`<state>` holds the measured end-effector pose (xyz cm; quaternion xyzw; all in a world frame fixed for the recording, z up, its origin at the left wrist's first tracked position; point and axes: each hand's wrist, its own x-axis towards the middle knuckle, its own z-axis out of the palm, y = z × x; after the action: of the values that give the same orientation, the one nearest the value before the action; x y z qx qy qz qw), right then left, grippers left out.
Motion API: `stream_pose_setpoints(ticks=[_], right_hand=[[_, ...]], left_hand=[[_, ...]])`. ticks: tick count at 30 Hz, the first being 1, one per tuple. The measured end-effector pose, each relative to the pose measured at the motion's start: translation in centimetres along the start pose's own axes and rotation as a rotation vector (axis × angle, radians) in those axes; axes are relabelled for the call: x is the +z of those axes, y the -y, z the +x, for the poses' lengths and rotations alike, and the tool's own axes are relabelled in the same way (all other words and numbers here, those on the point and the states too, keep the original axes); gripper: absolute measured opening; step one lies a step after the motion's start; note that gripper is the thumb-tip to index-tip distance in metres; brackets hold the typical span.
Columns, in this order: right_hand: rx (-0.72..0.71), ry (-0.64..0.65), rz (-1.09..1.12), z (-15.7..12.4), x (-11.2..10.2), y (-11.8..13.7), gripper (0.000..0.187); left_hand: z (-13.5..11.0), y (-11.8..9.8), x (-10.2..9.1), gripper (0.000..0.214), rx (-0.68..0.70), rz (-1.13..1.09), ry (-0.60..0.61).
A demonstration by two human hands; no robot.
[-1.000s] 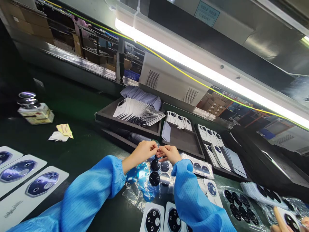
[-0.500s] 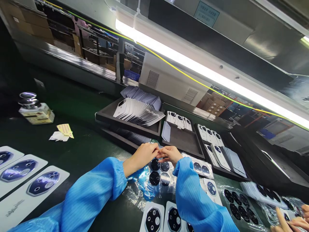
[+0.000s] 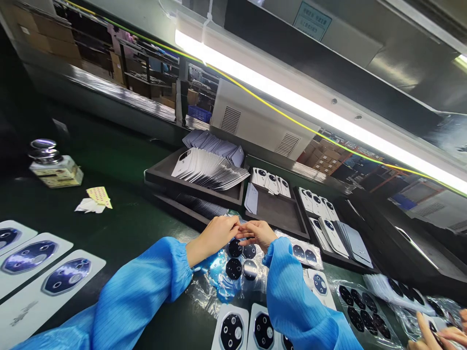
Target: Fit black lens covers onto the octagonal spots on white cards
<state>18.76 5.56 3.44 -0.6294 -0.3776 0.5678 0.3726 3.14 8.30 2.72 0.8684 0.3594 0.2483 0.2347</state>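
Observation:
My left hand (image 3: 216, 232) and my right hand (image 3: 257, 232) meet fingertip to fingertip over a clear plastic sheet (image 3: 239, 265) that carries round black camera-lens discs. Both pinch something small between them; I cannot make it out. Blue sleeves cover both my arms. Two white phone back covers with black camera rings (image 3: 245, 331) lie at the near edge below my hands.
Dark trays (image 3: 166, 176) of stacked white back covers stand behind my hands, and more trays (image 3: 341, 260) sit to the right. White covers (image 3: 44, 277) lie at the left. A small bottle (image 3: 54, 167) and paper scraps (image 3: 93, 200) are far left. Another person's hand (image 3: 441, 335) shows bottom right.
My two hands stay pinched together over the sheet, lowered very slightly. The other person's hand at bottom right has shifted over the lens sheets.

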Motion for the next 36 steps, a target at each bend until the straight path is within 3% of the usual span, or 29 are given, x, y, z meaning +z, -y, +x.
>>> stream_pose_setpoints(ticks=[6, 14, 22, 36], right_hand=[[-0.024, -0.006, 0.013, -0.2, 0.1, 0.1, 0.024], [-0.09, 0.038, 0.014, -1.9, -0.2, 0.7, 0.012], [-0.078, 0.031, -0.029, -0.7, -0.1, 0.3, 0.015], [-0.209, -0.045, -0.339, -0.2, -0.2, -0.5, 0.014]], left_hand=[[-0.2, -0.2, 0.0, 0.012, 0.006, 0.023, 0.017], [-0.1, 0.0, 0.0, 0.019, 0.023, -0.006, 0.006], [0.0, 0.1, -0.1, 0.016, 0.02, -0.018, 0.011], [0.9, 0.1, -0.6, 0.017, -0.037, 0.08, 0.03]])
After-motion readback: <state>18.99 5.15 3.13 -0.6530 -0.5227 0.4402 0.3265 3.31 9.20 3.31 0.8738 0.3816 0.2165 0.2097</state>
